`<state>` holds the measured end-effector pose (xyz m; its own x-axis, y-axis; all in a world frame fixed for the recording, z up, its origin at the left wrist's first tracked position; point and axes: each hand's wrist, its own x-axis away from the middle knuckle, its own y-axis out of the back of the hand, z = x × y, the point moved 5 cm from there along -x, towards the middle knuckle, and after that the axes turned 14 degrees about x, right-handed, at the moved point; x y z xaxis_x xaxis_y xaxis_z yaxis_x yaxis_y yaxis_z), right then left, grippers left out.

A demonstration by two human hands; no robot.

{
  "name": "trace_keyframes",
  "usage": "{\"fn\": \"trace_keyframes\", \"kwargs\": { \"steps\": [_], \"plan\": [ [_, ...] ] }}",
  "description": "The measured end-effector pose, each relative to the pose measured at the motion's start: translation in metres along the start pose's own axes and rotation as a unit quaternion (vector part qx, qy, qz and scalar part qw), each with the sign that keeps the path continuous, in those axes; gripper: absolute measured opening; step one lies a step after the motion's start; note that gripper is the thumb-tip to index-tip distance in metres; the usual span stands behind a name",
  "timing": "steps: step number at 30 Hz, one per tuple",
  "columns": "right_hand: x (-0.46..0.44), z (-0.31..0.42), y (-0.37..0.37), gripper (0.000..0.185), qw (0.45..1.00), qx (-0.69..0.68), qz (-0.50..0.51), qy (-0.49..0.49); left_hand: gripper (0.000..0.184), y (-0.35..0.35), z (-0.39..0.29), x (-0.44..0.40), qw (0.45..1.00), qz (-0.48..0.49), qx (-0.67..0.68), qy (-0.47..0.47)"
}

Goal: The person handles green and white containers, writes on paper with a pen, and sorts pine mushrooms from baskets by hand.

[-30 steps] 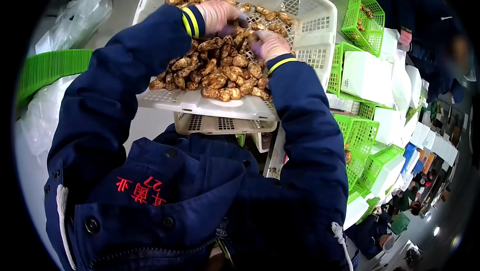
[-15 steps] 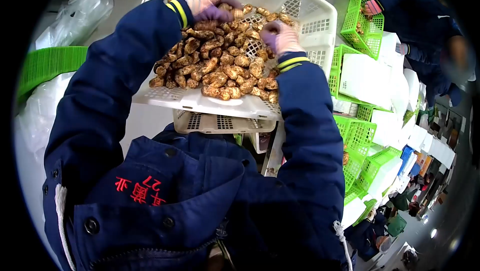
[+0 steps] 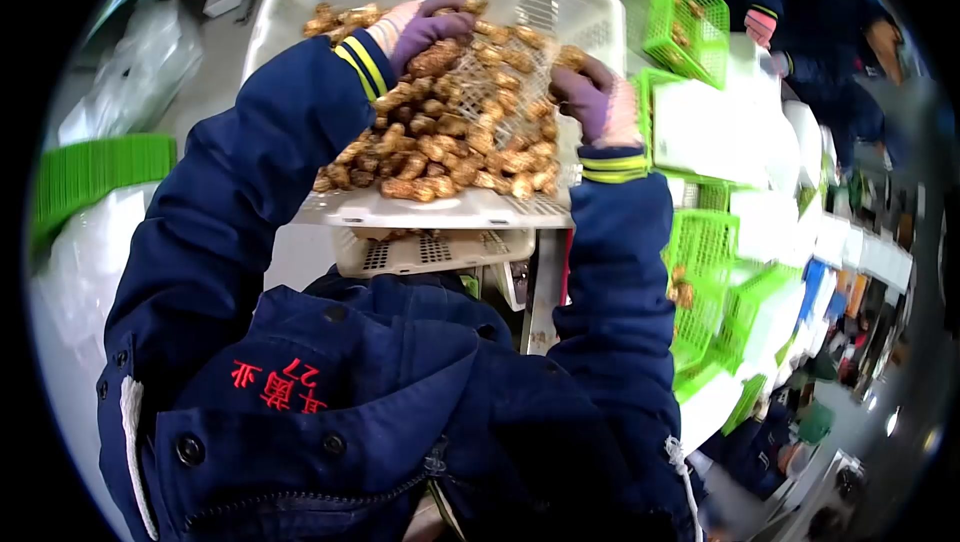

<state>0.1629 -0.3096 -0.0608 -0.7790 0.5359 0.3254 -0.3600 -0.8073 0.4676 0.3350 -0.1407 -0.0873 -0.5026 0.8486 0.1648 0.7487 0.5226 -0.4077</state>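
Observation:
A white plastic crate with slotted walls holds a heap of brown, knobbly, stubby pieces, perhaps tubers or mushrooms; their exact kind is unclear. At the far left side of the heap, my left hand, in a purple and pink glove, has its fingers curled round a few of these pieces. My right hand, gloved alike, is by the crate's right wall. One brown piece shows at its fingertips, and the fingers bend round it. Part of the perforated crate floor shows between the hands.
Beneath the crate sits another white crate. Green baskets and white boxes line the right. A co-worker's hand is near a green basket. Stacked green trays and clear plastic bags lie left.
My right hand has moved right, from over the heap to the crate's right wall, with a piece at its fingertips. My left hand stays over the heap. The co-worker's hand has left the green basket.

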Motion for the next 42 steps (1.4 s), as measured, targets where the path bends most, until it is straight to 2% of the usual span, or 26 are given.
{"fn": "trace_keyframes", "kwargs": {
  "steps": [1,3,5,7,8,9,10,11,12,13,15,19,21,22,24,25,26,27,29,31,33,35,36,39,41,42],
  "plan": [
    [0.037,0.014,0.028,0.032,0.999,-0.046,0.0,-0.027,0.039,-0.028,0.008,-0.014,0.995,0.079,0.043,-0.033],
    [0.104,0.005,0.085,0.028,0.899,0.285,-0.183,0.278,0.035,-0.115,-0.001,-0.015,0.992,0.112,0.033,-0.037],
    [0.162,-0.024,0.125,0.026,0.937,0.111,-0.261,0.204,0.035,-0.196,0.024,-0.029,0.976,0.192,0.1,-0.029],
    [0.214,-0.059,0.163,0.027,0.832,0.373,-0.346,0.221,0.036,-0.28,0.052,-0.026,0.961,0.209,0.166,0.071],
    [0.237,-0.089,0.179,0.028,0.831,0.375,-0.37,0.177,0.035,-0.318,0.082,-0.034,0.966,0.211,0.15,-0.018],
    [0.254,-0.11,0.191,0.029,0.838,0.37,-0.376,0.143,0.03,-0.361,0.11,-0.031,0.904,0.198,0.36,0.121],
    [0.271,-0.13,0.202,0.029,0.844,0.364,-0.38,0.108,0.032,-0.392,0.122,-0.02,0.965,0.191,0.159,0.086],
    [0.282,-0.145,0.208,0.03,0.858,0.351,-0.367,0.078,0.046,-0.405,0.103,0.001,0.953,0.145,0.085,0.252],
    [0.296,-0.193,0.228,0.036,0.912,-0.03,-0.406,-0.055,0.053,-0.423,0.116,0.009,0.961,0.147,0.076,0.222],
    [0.304,-0.233,0.221,0.042,0.815,-0.405,-0.372,-0.185,0.06,-0.44,0.144,0.011,0.968,0.146,0.067,0.194],
    [0.324,-0.233,0.223,0.047,0.79,-0.258,-0.465,-0.305,0.064,-0.457,0.188,0.019,0.973,0.109,-0.019,0.201],
    [0.314,-0.213,0.24,0.052,0.805,0.257,-0.49,-0.215,0.047,-0.391,0.112,0.029,0.939,0.311,-0.143,-0.026],
    [0.276,-0.129,0.208,0.045,0.838,0.135,-0.506,-0.152,0.025,-0.329,0.083,0.013,0.925,0.291,-0.178,-0.166],
    [0.258,-0.107,0.201,0.037,0.851,0.205,-0.473,-0.101,0.021,-0.291,0.064,0.001,0.923,0.229,-0.279,-0.134],
    [0.214,-0.061,0.159,0.024,0.929,0.022,-0.368,-0.045,0.019,-0.213,0.07,-0.017,0.928,0.156,-0.336,-0.028],
    [0.191,-0.033,0.137,0.025,0.919,0.246,-0.296,0.083,0.021,-0.185,0.062,-0.008,0.849,0.183,-0.494,-0.042],
    [0.164,-0.022,0.108,0.024,0.947,0.217,-0.223,0.087,0.024,-0.164,0.072,-0.002,0.789,0.214,-0.575,-0.028],
    [0.135,-0.008,0.081,0.024,0.934,0.29,-0.154,0.139,0.025,-0.148,0.086,0.008,0.755,0.259,-0.602,-0.02],
    [0.083,0.01,0.024,0.022,0.853,0.442,-0.059,0.271,0.025,-0.123,0.125,0.024,0.725,0.203,-0.607,-0.255],
    [0.032,-0.007,-0.024,0.03,0.743,0.625,0.093,0.218,0.02,-0.132,0.102,0.015,0.757,0.208,-0.617,0.049],
    [-0.012,-0.045,-0.058,0.028,0.674,0.711,0.186,0.072,0.024,-0.111,0.098,0.005,0.792,0.152,-0.589,-0.044],
    [-0.027,-0.056,-0.065,0.025,0.611,0.749,0.246,0.072,0.034,-0.066,0.08,-0.021,0.664,0.181,-0.721,0.075],
    [-0.03,-0.049,-0.063,0.024,0.61,0.749,0.252,0.051,0.038,-0.044,0.075,-0.033,0.679,0.118,-0.724,0.031],
    [-0.07,-0.072,-0.049,0.027,0.702,0.703,0.106,0.035,0.044,-0.019,0.046,-0.033,0.679,-0.014,-0.723,-0.127],
    [-0.04,-0.009,-0.022,0.038,0.835,0.545,0.033,0.071,0.041,-0.025,0.05,-0.039,0.698,0.009,-0.709,-0.098],
    [-0.038,-0.004,-0.006,0.039,0.889,0.435,-0.015,0.141,0.039,-0.022,0.086,-0.054,0.765,0.097,-0.636,-0.031]
  ]
}}
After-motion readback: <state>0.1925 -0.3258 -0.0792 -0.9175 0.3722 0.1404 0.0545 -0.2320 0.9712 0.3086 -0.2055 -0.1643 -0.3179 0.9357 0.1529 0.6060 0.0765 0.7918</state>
